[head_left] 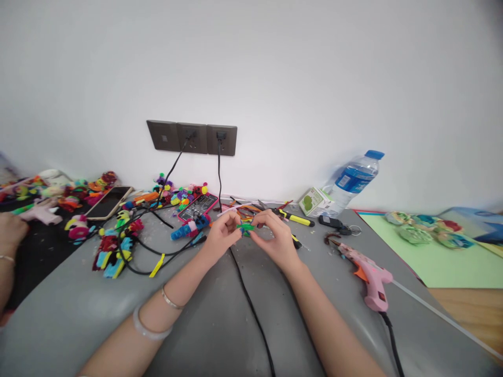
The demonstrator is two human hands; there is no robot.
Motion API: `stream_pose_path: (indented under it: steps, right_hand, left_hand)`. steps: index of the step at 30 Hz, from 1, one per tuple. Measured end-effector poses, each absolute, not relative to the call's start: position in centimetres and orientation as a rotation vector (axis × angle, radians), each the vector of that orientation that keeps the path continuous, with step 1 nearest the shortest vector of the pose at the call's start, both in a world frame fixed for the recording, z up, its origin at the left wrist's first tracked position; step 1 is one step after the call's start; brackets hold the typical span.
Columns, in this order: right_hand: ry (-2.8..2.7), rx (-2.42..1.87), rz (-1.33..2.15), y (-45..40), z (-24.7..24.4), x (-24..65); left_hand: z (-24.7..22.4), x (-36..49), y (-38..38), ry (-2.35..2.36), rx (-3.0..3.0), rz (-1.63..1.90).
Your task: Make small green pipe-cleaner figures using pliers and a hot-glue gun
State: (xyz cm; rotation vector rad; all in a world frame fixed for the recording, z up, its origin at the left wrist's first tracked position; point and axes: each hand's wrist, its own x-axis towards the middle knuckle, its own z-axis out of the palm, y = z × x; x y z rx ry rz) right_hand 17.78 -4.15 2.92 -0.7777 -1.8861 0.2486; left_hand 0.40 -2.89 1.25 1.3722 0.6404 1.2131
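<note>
Over the middle of the grey table, my left hand [223, 234] and my right hand [272, 234] face each other with their fingertips pinched. Between them is a small green pipe cleaner piece [247, 227], gripped from both sides; a bit of blue shows under it, and its full shape is hidden by the fingers. Just left of my left hand lies a blue fuzzy pipe cleaner figure [184, 230]. Behind my hands are loose pipe cleaners [245, 209] and a yellow-and-black cutter [296, 218].
A pink glue gun [373, 277] rests at right, its cord running forward. A water bottle [356, 180], small box [314, 201] and keys [334, 223] stand or lie behind. Black cables [251, 303] cross the table. Colourful figures [116, 251] and a phone [110, 202] lie left, near another person's hand [11, 233].
</note>
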Motion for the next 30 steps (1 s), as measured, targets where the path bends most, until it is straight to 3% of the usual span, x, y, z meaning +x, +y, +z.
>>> stream_pose_path:
  steps: [30]
  right_hand:
    - [-1.913, -0.764, 0.282, -3.93, 2.86, 18.01]
  left_hand:
    - [1.04, 0.51, -2.86, 0.67, 1.432, 1.278]
